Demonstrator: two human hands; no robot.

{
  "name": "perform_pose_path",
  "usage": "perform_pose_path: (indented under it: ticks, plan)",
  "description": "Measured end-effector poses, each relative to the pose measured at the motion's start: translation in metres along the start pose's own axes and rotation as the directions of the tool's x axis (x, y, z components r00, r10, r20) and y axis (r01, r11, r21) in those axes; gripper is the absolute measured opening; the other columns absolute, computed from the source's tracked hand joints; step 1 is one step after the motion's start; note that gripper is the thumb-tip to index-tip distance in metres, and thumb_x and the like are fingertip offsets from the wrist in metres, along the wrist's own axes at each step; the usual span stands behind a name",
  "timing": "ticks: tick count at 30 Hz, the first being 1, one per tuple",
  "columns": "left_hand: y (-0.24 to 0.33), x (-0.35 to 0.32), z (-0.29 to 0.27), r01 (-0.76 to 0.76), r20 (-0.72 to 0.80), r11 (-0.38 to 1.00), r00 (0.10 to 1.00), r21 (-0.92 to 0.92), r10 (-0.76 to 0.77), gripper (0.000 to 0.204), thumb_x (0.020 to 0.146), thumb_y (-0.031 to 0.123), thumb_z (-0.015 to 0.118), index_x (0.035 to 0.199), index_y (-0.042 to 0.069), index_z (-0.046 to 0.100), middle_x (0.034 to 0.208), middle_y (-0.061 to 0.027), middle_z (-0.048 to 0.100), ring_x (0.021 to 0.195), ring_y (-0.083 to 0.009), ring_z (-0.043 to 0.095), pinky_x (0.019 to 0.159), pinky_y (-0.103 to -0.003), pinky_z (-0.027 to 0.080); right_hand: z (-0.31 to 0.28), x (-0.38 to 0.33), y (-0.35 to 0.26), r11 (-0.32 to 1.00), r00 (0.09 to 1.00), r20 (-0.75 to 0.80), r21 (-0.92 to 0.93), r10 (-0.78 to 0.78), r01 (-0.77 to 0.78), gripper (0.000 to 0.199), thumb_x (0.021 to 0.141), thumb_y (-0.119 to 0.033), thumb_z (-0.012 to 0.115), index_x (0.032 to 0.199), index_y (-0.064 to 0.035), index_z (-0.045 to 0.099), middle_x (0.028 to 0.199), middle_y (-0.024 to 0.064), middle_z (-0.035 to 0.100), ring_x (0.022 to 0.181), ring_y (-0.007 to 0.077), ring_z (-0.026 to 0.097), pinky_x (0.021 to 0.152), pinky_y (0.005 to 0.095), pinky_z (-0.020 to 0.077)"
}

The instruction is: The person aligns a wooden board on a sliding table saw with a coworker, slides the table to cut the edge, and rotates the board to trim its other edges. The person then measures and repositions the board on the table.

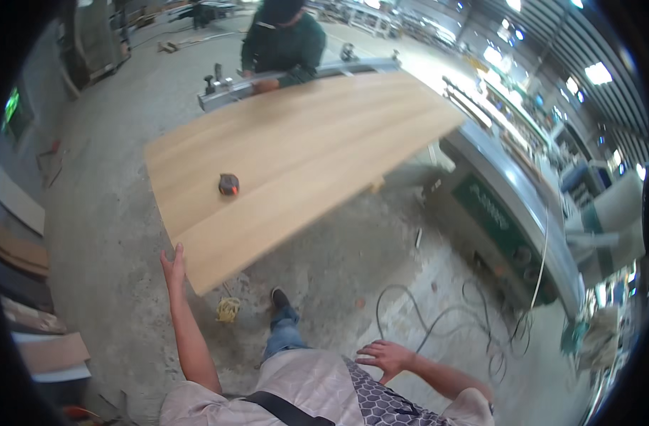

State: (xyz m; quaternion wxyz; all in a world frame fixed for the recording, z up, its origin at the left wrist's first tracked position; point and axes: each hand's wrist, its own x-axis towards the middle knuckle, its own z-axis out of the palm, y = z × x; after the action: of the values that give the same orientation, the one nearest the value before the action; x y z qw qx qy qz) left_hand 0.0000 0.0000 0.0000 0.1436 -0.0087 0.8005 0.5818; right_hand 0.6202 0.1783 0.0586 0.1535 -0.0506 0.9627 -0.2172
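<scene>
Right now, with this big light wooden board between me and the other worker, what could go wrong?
The small black and orange tape measure lies loose on the large light wooden board and could slide off if it tilts. Your left hand sits by the board's near corner and might get pinched. The loose grey cable coiled on the concrete floor is a trip hazard.
</scene>
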Motion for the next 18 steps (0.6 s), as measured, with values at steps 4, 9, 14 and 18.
perform_pose_path:
  ticks: [4,9,14,18]
  plan:
    - [0.009,-0.041,0.034,0.017,0.103,1.000,0.995,-0.010,-0.016,0.094,0.084,0.054,0.068,0.145,-0.006,0.029,0.147,-0.0263,0.038,0.134,-0.0347,0.042,0.109,-0.042,0.035,-0.055,-0.019,0.011,0.979,0.980,0.039,0.045,0.196,-0.197,0.088,0.062,-0.048,0.077,0.139,-0.0161,0.049,0.138,0.0110,0.051,0.123,0.0295,0.052,0.102,0.0435,0.0416]
    - [0.081,-0.007,0.067,-0.040,-0.110,0.933,0.990,0.359,0.085,0.071,0.091,0.043,0.060,0.143,0.002,0.034,0.129,-0.0267,0.056,0.119,-0.0426,0.054,0.100,-0.045,0.044,-0.143,0.102,0.186,0.888,0.485,-0.783,0.181,0.390,-0.422,0.042,0.081,-0.016,0.074,0.120,-0.0058,0.061,0.119,0.0164,0.064,0.111,0.0334,0.060,0.096,0.0400,0.0462]
    - [0.088,-0.018,0.068,-0.018,-0.145,0.952,0.987,0.307,0.065,0.062,0.093,0.041,0.059,0.138,0.003,0.039,0.124,-0.0265,0.059,0.117,-0.0422,0.056,0.097,-0.046,0.045,-0.222,0.194,0.279,0.697,-0.102,-0.762,0.631,0.640,-0.339,0.042,0.087,-0.017,0.066,0.125,0.0000,0.057,0.126,0.0205,0.060,0.119,0.0359,0.056,0.103,0.0430,0.0419]
    - [0.086,-0.012,0.069,-0.090,-0.151,0.941,0.978,0.325,0.146,0.057,0.093,0.041,0.059,0.131,0.002,0.043,0.116,-0.0272,0.062,0.111,-0.0441,0.058,0.092,-0.048,0.047,-0.247,0.260,0.319,0.743,0.139,-0.858,0.333,0.494,-0.581,0.054,0.086,-0.022,0.068,0.132,0.0013,0.051,0.137,0.0235,0.051,0.130,0.0375,0.046,0.110,0.0470,0.0338]
